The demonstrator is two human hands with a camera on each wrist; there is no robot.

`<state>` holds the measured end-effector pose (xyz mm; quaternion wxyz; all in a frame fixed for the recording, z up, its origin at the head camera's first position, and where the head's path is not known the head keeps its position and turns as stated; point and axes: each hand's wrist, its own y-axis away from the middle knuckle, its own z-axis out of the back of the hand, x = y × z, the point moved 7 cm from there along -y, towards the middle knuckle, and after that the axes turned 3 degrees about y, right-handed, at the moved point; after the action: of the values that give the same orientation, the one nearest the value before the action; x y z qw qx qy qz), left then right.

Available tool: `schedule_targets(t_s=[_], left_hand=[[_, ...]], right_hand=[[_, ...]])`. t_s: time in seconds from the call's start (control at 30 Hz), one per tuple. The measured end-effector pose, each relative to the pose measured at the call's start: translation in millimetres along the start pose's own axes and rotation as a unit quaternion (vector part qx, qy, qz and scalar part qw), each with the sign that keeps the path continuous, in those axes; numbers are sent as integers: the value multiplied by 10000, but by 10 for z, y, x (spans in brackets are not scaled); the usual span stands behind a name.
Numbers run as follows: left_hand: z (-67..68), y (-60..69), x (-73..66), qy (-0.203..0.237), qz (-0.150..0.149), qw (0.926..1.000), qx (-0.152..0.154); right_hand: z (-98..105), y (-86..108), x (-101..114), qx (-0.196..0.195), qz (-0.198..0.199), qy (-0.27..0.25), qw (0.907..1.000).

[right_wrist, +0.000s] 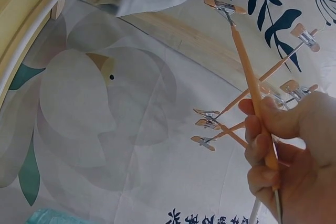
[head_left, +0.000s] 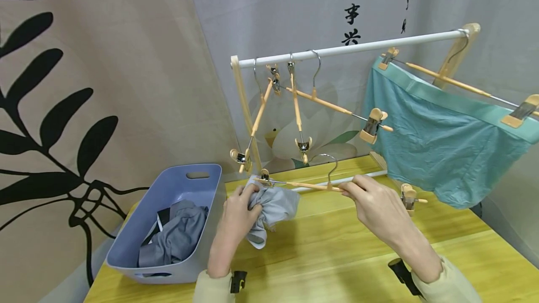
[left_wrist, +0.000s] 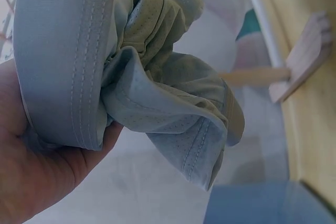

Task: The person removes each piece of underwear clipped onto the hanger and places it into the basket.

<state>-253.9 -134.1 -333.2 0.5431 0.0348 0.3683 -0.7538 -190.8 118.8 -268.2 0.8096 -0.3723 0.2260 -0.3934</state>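
Note:
My left hand (head_left: 237,214) grips a bunched pair of light grey underpants (head_left: 278,205) by the wide waistband. In the left wrist view the stitched band of the underpants (left_wrist: 63,51) stands up above the thumb, with folded cloth hanging to the right. My right hand (head_left: 375,202) holds a wooden clip hanger (head_left: 311,185) by its bar, fingers wrapped around it in the right wrist view. The hanger's left clip (head_left: 264,176) is close to the waistband; whether it touches the cloth I cannot tell. Its other clip (head_left: 408,198) sticks out beyond the right hand.
A white-railed wooden rack (head_left: 358,48) stands behind on the yellow table (head_left: 320,256). Several bare clip hangers (head_left: 296,102) hang at its left, teal underpants (head_left: 442,139) clipped at its right. The blue basket (head_left: 214,228) at left holds dark grey clothing (head_left: 178,233).

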Motion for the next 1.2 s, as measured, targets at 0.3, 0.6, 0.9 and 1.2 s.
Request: schedule_targets(t_s=[0.3,0.6,0.9,1.2], left_hand=[[480,-55,263,-238,497,9972,-513],[972,14,541,-454,1042,9882,-1031],[1344,127,712,-635,1236,9745,-1763],[1464,233,936,-699,1915,9617,-1832]], right_hand=[[-11,10,-9,-24,18,-56,10000],[-26,24,-21,55,-15,-57,10000],[-53,33,-26,130,-32,-62,9999],[-67,38,-28,178,-16,-50,9998]])
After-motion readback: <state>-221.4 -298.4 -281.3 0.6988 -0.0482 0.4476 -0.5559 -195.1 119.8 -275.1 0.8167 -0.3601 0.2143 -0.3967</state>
